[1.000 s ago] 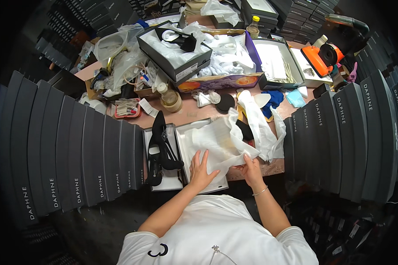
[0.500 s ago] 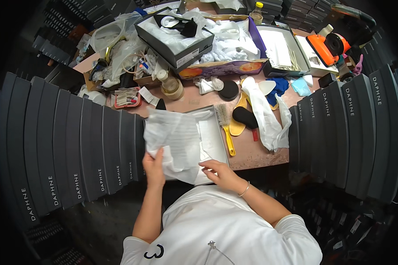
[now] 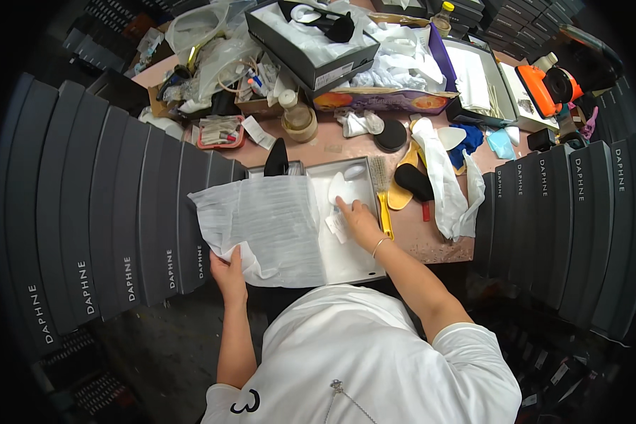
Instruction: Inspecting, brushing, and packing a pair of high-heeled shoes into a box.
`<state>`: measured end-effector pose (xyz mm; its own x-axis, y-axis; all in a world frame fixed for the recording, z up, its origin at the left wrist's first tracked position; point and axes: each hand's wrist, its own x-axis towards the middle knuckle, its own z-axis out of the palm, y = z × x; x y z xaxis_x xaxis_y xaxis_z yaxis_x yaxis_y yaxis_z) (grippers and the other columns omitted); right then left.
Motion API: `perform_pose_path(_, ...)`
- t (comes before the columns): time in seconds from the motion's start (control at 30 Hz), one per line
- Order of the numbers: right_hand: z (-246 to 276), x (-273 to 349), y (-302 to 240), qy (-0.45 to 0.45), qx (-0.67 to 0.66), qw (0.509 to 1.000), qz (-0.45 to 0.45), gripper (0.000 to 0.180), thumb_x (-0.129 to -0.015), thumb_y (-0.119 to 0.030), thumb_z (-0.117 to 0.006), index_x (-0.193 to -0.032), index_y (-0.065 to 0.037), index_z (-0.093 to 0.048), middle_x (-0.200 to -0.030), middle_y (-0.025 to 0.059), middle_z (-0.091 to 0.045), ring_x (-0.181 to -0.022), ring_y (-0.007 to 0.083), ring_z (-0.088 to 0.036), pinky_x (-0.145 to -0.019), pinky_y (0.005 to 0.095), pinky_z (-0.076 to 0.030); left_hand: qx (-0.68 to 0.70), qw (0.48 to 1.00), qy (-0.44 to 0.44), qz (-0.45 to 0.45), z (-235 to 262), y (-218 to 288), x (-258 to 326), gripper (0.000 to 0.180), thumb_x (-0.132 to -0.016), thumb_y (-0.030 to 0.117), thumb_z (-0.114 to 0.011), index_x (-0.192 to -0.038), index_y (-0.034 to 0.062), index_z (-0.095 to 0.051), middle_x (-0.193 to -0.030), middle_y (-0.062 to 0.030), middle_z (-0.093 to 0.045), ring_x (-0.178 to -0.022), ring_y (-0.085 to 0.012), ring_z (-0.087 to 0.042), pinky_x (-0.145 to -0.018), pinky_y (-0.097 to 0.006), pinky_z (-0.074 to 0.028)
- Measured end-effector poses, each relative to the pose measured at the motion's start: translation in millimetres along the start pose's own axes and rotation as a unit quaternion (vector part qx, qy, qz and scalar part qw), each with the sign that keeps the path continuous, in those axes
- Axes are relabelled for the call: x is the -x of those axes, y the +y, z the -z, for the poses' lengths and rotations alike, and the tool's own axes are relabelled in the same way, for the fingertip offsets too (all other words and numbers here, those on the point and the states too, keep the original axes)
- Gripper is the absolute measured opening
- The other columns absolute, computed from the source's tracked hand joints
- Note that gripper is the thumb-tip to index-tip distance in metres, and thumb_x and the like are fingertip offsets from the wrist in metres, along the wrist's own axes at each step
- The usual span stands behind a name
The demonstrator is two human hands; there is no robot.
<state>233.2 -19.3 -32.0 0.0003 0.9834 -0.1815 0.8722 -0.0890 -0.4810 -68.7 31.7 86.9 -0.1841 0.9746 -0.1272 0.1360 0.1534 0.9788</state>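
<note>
My left hand (image 3: 230,274) is closed on the lower left corner of a sheet of thin white tissue paper (image 3: 272,226). The sheet is spread out over the left part of a box and hides what lies beneath. Beside it, my right hand (image 3: 362,225) reaches into a shallow grey box part with a white inside (image 3: 357,265). Its fingertips are closed at the lower edge of a curved white piece (image 3: 340,189); the thumb is mostly hidden. A small white printed slip (image 3: 336,227) lies next to these fingers. Behind the tissue, a pointed black shoe part (image 3: 277,157) sticks up.
Stacks of dark grey shoeboxes stand at left (image 3: 113,212) and right (image 3: 555,205). Right of the box lie a yellow-handled brush (image 3: 384,205), a black pad (image 3: 413,182) and a white cloth (image 3: 438,184). Further back are a pump bottle (image 3: 297,116) and a purple carton (image 3: 442,67).
The tissue has gone left and down with my left hand and now lies spread flatter. My right hand has moved away from the tissue, up into the box. The whole view has shifted slightly.
</note>
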Motion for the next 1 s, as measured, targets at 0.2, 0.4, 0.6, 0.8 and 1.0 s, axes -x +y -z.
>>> perform_pose_path(0.2,35.4,11.5,-1.4,0.063,-0.179,0.982,-0.015,0.048,-0.079,0.003,-0.053,-0.126,-0.002,-0.052,-0.087,0.0236,-0.061,-0.081,0.0396,-0.062,-0.075,0.0442,-0.051,-0.287,0.890,-0.055,-0.350,-32.5,65.6,31.6,0.055,-0.080,-0.001,-0.064,-0.131,-0.0054,-0.045,-0.129,-0.0225,-0.051,-0.122,-0.0346,-0.048,-0.101,-0.040,-0.040)
perform_pose_path(0.4,75.0,35.6,-19.4,0.131,-0.282,0.948,-0.068,0.027,-0.078,0.000,-0.055,-0.104,0.003,-0.063,-0.075,0.0205,-0.062,-0.072,0.0324,-0.064,-0.070,0.0380,-0.051,-0.381,0.726,-0.491,-0.293,-138.6,46.9,24.1,0.038,-0.083,0.018,-0.065,-0.114,-0.0031,-0.061,-0.108,-0.0198,-0.062,-0.108,-0.0312,-0.057,-0.103,-0.043,-0.038)
perform_pose_path(0.6,88.5,95.4,-5.2,0.276,-0.342,0.890,-0.123,0.018,-0.083,0.000,-0.053,-0.100,0.001,-0.061,-0.073,0.0099,-0.061,-0.062,0.0148,-0.056,-0.059,0.0276,-0.045,-0.660,0.340,-0.611,-0.275,-178.3,18.2,33.7,0.060,-0.076,0.042,-0.072,-0.117,0.0000,-0.062,-0.117,-0.0192,-0.059,-0.116,-0.0395,-0.052,-0.108,-0.065,-0.016)
perform_pose_path(0.8,134.9,135.6,45.9,0.350,-0.449,0.793,-0.216,0.014,-0.088,0.003,-0.048,-0.097,0.001,-0.058,-0.080,-0.0034,-0.055,-0.069,0.0026,-0.047,-0.060,0.0181,-0.038,-0.607,0.505,-0.586,-0.178,-187.8,-56.5,62.5,0.074,-0.078,0.043,-0.071,-0.138,0.0084,-0.043,-0.149,-0.0217,-0.027,-0.141,-0.0421,-0.019,-0.103,-0.073,-0.015)
perform_pose_path(1.0,135.6,134.5,68.6,0.331,-0.074,0.920,-0.197,0.047,-0.083,0.005,-0.050,-0.129,0.004,-0.046,-0.113,0.0220,-0.057,-0.103,0.0332,-0.057,-0.089,0.0394,-0.045,-0.370,0.766,-0.512,-0.115,-188.4,-94.3,89.6,0.062,-0.077,0.022,-0.067,-0.132,0.0034,-0.046,-0.146,-0.0210,-0.032,-0.136,-0.0391,-0.029,-0.104,-0.058,-0.031)
